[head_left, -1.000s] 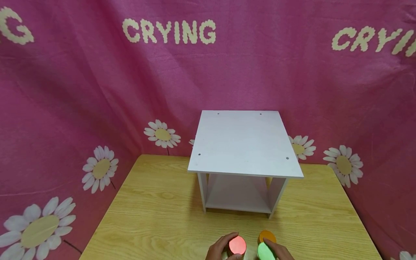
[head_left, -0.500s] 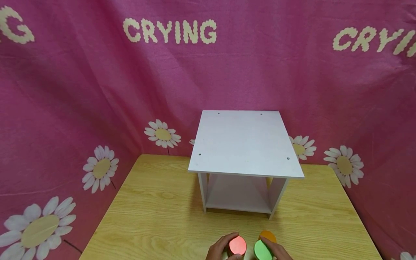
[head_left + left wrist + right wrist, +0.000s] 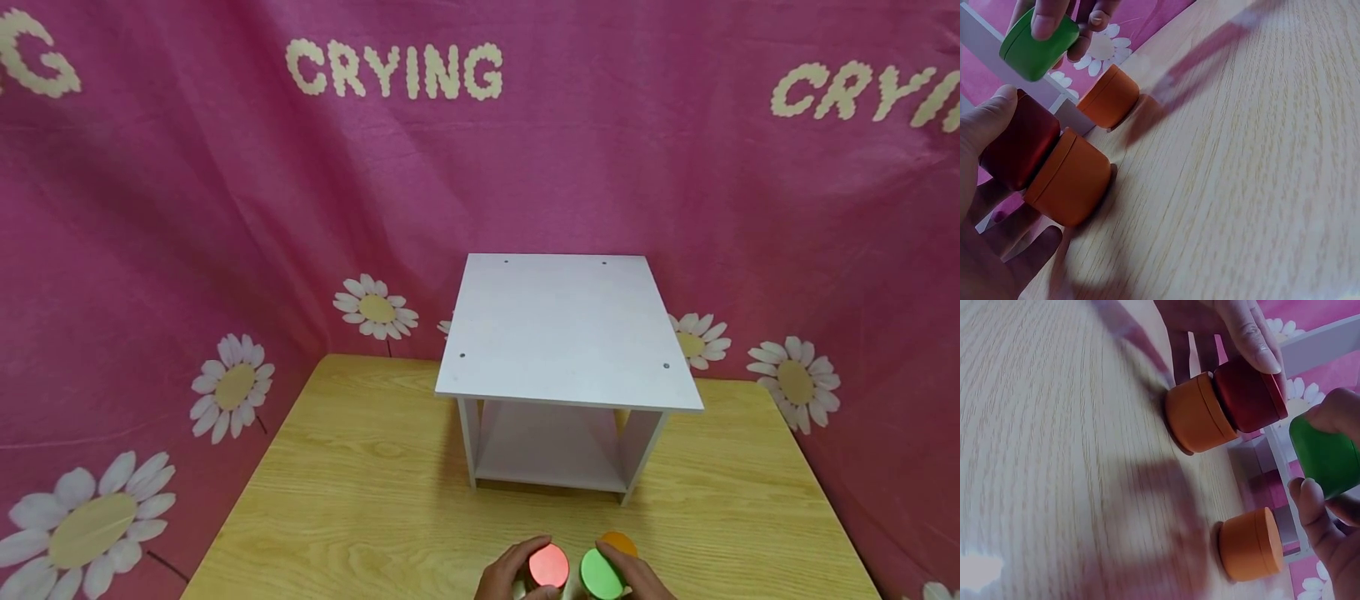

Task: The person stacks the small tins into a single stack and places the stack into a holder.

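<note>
Two bare hands work at the near edge of a wooden table [image 3: 360, 467], each with a small lidded container in its grasp. The left hand [image 3: 504, 577] grips a red container [image 3: 1022, 140], its thumb laid against one side and its fingers curved round the other, so that the vessel sits between them; the lower fingers reach down past it. The red container rests upright on top of an orange container [image 3: 1072, 181], which stands on the tabletop. To the right, the right hand [image 3: 641, 575] pinches a green container [image 3: 1322, 453] between thumb and fingertips, the body held clear of the wood and tilted in the wrist views. From the head camera, the green container appears just right of the red one, with a narrow gap between the two. A second orange container [image 3: 1250, 544] stands on the table slightly far and right of the green one, apart from the first stack and partly covered by the right hand from above. On the far side stands a white shelf unit [image 3: 566, 325], in front of a pink cloth [image 3: 570, 183] printed with daisies [image 3: 97, 533] and the word "CRYING."
</note>
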Demonstrator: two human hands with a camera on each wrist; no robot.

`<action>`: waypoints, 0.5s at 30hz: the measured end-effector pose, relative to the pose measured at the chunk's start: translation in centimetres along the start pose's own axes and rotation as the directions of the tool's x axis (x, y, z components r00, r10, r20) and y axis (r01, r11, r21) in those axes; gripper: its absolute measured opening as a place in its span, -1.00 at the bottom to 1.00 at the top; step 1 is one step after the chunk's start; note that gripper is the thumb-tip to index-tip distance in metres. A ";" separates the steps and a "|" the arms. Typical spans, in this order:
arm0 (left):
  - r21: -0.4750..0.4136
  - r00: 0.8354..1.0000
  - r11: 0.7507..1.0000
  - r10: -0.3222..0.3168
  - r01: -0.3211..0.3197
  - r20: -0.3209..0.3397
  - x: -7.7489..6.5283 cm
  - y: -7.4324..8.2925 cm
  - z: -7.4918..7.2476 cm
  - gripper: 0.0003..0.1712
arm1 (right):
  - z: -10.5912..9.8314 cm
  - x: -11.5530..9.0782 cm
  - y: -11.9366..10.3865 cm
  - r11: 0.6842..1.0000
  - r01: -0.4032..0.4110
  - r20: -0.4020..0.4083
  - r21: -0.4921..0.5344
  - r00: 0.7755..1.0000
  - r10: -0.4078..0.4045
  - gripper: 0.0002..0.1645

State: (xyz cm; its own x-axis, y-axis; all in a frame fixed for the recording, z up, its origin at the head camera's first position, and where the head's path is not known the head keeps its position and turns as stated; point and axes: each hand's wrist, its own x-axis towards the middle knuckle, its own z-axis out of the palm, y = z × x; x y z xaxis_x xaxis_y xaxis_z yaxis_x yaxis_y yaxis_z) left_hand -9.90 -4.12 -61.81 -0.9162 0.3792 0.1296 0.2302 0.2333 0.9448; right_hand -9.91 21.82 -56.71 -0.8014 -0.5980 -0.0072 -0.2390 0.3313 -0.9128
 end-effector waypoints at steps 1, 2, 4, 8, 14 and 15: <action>0.010 1.000 1.000 0.003 -0.003 -0.003 0.0 0.0 0.0 -0.34 | 0.1 0.1 0.0 1.000 0.024 -0.009 -0.009 1.000 -0.024 -0.21; 0.019 1.000 1.000 0.004 -0.004 -0.005 0.0 0.0 0.0 -0.34 | 0.4 0.1 -0.1 0.999 0.036 -0.034 -0.028 0.999 -0.037 -0.21; 0.036 1.000 0.999 0.009 -0.008 -0.012 0.0 -0.1 0.0 -0.33 | 1.3 -0.1 -0.5 0.996 0.038 -0.129 -0.079 0.991 -0.048 -0.20; 0.033 1.000 0.999 0.009 -0.009 -0.016 0.0 -0.1 0.0 -0.33 | 3.5 -0.4 -1.5 0.988 -0.048 -0.371 -0.147 0.928 -0.010 -0.18; -0.007 1.000 1.000 -0.008 0.008 0.003 0.0 -0.1 0.0 -0.32 | 3.5 0.2 -2.3 0.990 -0.082 -0.378 -0.119 0.925 0.031 -0.11; -0.015 1.000 1.000 -0.014 0.014 0.007 0.0 -0.1 0.0 -0.32 | 3.3 0.3 -2.3 0.992 -0.084 -0.350 -0.095 0.936 0.046 -0.10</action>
State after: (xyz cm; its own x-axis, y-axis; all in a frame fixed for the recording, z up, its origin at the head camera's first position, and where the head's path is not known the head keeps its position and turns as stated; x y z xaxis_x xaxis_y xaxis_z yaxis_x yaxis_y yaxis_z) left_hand -9.91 -4.12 -61.87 -0.9171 0.3819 0.1145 0.2126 0.2254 0.9508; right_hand -7.82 18.46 -55.93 -0.9527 -0.2888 0.0944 -0.2217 0.4482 -0.8660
